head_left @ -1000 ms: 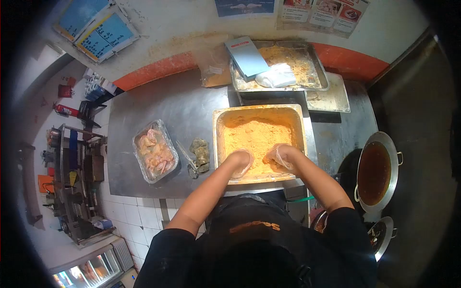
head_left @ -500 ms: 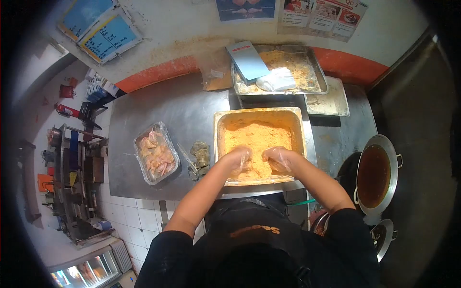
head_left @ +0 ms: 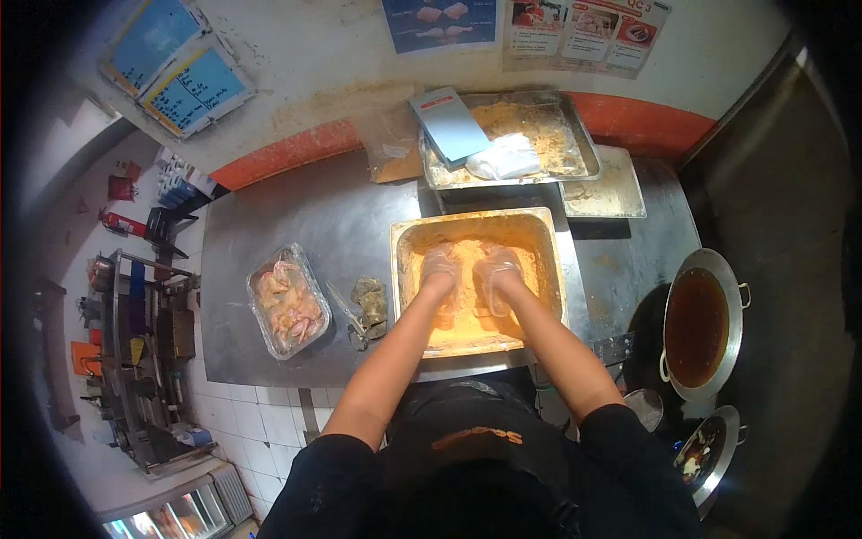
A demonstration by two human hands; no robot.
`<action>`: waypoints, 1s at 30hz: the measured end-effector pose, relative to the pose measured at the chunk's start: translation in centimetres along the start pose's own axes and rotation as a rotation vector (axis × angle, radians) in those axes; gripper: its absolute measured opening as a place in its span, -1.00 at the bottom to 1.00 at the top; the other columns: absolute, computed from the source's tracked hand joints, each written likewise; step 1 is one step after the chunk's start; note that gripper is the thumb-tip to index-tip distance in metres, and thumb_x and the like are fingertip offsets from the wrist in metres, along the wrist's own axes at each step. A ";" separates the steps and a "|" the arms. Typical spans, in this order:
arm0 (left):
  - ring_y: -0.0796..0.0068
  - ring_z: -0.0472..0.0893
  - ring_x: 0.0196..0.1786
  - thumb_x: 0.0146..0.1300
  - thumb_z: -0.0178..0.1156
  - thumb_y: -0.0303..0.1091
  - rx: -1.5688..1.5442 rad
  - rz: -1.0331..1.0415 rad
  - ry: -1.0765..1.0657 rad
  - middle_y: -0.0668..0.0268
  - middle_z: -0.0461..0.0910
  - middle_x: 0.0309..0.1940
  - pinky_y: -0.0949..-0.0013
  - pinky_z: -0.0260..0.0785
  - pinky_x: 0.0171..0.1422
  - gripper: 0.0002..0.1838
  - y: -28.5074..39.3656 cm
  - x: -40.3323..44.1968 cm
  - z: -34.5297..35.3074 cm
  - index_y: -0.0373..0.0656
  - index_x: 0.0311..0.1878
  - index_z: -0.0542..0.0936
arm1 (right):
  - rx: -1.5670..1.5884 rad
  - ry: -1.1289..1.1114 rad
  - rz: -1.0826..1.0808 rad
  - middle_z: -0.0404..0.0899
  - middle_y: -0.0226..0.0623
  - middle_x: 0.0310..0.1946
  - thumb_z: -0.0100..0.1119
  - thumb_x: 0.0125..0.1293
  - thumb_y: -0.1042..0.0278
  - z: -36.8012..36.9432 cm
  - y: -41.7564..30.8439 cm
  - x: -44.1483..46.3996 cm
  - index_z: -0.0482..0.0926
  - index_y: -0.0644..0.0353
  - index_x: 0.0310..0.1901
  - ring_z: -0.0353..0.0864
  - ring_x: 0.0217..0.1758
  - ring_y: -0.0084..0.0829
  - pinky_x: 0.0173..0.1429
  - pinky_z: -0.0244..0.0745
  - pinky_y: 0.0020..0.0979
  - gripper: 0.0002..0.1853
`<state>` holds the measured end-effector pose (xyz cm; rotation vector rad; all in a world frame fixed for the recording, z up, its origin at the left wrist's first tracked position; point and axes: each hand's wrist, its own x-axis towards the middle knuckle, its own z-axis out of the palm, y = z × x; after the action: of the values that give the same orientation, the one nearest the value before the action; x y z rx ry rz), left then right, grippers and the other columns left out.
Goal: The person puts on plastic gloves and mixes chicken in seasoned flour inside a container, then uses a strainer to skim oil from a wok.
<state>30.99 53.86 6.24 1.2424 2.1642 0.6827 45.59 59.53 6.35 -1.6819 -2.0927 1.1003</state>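
Both hands wear clear plastic gloves and are inside a deep metal pan (head_left: 395, 292) of orange-yellow breading flour (head_left: 469, 301). My left hand (head_left: 440, 263) reaches into the flour in the left half, towards the pan's far side. Beside it, a small gap away, my right hand (head_left: 496, 268) does the same in the right half. The fingers of both are sunk in the flour, so what they hold, if anything, is hidden. To the left stands a clear-lined tray of raw chicken pieces (head_left: 289, 301).
Tongs (head_left: 343, 301) and a crumpled dark cloth-like item (head_left: 370, 299) lie between the tray and the pan. Behind are a crumb-covered tray (head_left: 575, 135), a blue booklet (head_left: 449, 126) and a white plastic bag (head_left: 505, 157). A wok of brown liquid (head_left: 699, 328) stands at right.
Both hands have moved forward from the pan's near half to its far half, and now press down into the flour. The view has shifted slightly.
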 end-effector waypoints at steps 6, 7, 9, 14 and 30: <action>0.12 0.50 0.16 0.08 0.20 -0.26 -0.115 0.100 -0.035 0.02 0.54 0.07 0.27 0.32 0.27 -0.58 -0.7 -0.3 0.6 -0.19 0.04 0.58 | 0.345 -0.078 -0.038 0.67 -0.16 -0.22 0.38 -0.07 0.25 -0.8 0.0 -0.3 0.56 0.08 0.11 0.64 -0.23 -0.40 -0.12 0.53 -0.42 -0.40; 0.12 0.50 0.16 0.09 0.21 -0.26 -0.030 0.113 -0.023 0.02 0.54 0.07 0.27 0.32 0.27 -0.57 -0.3 -0.5 0.3 -0.18 0.04 0.58 | 0.345 -0.075 -0.041 0.67 -0.16 -0.22 0.38 -0.07 0.25 -0.6 0.3 0.1 0.56 0.08 0.11 0.64 -0.23 -0.40 -0.12 0.53 -0.42 -0.40; 0.12 0.50 0.16 0.10 0.19 -0.26 0.010 0.075 -0.050 0.02 0.53 0.08 0.28 0.31 0.27 -0.58 -1.2 0.9 1.2 -0.17 0.05 0.57 | 0.214 -0.164 -0.082 0.64 -0.17 -0.18 0.35 0.03 0.33 -0.5 0.5 0.7 0.48 0.19 0.17 0.58 -0.13 -0.39 -0.05 0.48 -0.42 -0.41; 0.09 0.51 0.15 0.12 0.15 -0.25 -0.002 0.011 -0.055 0.02 0.54 0.07 0.28 0.33 0.26 -0.59 -1.0 1.2 0.8 -0.14 0.06 0.57 | 0.278 -0.292 0.126 0.62 -0.12 -0.10 0.36 0.01 0.31 -2.3 -0.8 -0.1 0.49 0.22 0.15 0.59 -0.10 -0.36 -0.02 0.48 -0.39 -0.40; 0.22 0.63 -0.12 0.09 0.22 -0.43 -0.343 -0.143 -0.149 0.10 0.63 -0.10 0.32 0.48 -0.06 -0.57 -0.3 0.5 -0.9 -0.13 0.10 0.53 | 0.170 -0.091 -0.052 0.62 -0.08 -0.05 0.32 0.04 0.23 -2.2 0.3 0.4 0.56 0.19 0.06 0.61 -0.02 -0.21 0.09 0.47 -0.34 -0.50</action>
<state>30.00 54.01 6.65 0.9195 1.8956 0.8310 47.04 60.80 7.55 -1.5177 -2.0187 1.3211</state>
